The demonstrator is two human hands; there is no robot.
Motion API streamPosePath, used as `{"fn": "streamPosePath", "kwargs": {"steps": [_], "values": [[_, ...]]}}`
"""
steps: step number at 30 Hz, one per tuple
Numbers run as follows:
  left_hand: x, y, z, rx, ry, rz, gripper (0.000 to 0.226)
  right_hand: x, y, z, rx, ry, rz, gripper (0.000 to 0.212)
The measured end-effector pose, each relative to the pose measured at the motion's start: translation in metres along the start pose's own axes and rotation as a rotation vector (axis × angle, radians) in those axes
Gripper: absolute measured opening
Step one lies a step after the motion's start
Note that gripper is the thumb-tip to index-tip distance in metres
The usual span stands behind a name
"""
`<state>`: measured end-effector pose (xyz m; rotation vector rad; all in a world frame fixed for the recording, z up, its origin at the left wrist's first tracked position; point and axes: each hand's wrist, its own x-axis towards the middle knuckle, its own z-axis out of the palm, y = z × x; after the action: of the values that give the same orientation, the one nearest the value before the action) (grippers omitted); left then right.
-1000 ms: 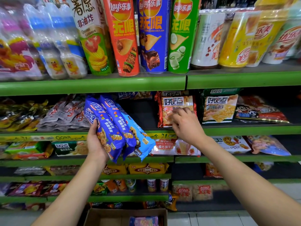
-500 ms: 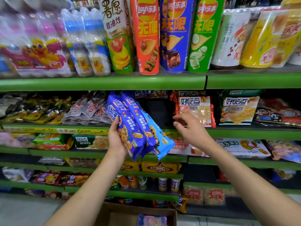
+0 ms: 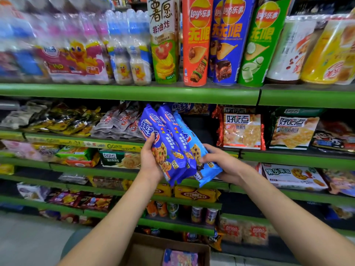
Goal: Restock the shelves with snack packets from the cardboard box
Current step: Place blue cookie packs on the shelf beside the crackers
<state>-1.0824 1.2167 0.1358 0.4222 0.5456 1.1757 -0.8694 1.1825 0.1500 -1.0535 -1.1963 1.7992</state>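
Three blue cookie packets (image 3: pixel 173 143) are fanned out upright in front of the second green shelf (image 3: pixel 123 144). My left hand (image 3: pixel 150 160) grips the bundle from its left side. My right hand (image 3: pixel 221 162) is closed on the lower end of the light blue packet (image 3: pixel 199 148), the rightmost one. A dark gap (image 3: pixel 199 123) in the shelf lies right behind the packets. The cardboard box (image 3: pixel 146 248) sits on the floor at the bottom, with a pink and purple packet (image 3: pixel 179 258) inside it.
Red cracker packs (image 3: pixel 241 131) stand right of the gap, grey snack bags (image 3: pixel 117 123) left of it. Tall chip tubes (image 3: pixel 196 41) and bottles (image 3: pixel 126 48) fill the top shelf. Lower shelves hold biscuits and cans (image 3: pixel 196 215). Grey floor shows at bottom left.
My right hand left the red cracker pack and came down and left onto the light blue packet. The view shifted left, so the packets now sit near the middle.
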Motion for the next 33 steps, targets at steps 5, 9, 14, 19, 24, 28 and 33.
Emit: {"fn": "streamPosePath", "kwargs": {"steps": [5, 9, 14, 19, 24, 28, 33], "values": [[-0.012, 0.002, 0.0, -0.017, 0.007, -0.007, 0.056, -0.001, 0.0, 0.007, -0.06, 0.021, 0.011, 0.051], [-0.022, -0.005, 0.0, 0.029, -0.046, -0.069, 0.054, 0.004, 0.002, 0.019, -0.098, 0.048, 0.032, 0.038], [-0.029, -0.009, -0.002, 0.015, -0.024, -0.051, 0.049, 0.005, -0.012, 0.033, -0.172, 0.099, 0.089, 0.03], [-0.032, -0.015, 0.0, -0.119, 0.035, 0.046, 0.05, -0.005, -0.031, 0.054, -0.712, 0.411, -0.287, 0.034], [-0.031, -0.009, 0.011, -0.198, 0.117, 0.115, 0.061, -0.031, -0.039, 0.084, -1.34, 0.487, -0.433, 0.069], [-0.027, -0.006, 0.025, -0.167, 0.214, 0.209, 0.05, -0.028, -0.035, 0.096, -1.298, 0.535, -0.234, 0.052], [-0.024, -0.008, 0.033, -0.176, 0.266, 0.282, 0.048, -0.018, -0.034, 0.093, -0.969, 0.561, -0.217, 0.037]]}}
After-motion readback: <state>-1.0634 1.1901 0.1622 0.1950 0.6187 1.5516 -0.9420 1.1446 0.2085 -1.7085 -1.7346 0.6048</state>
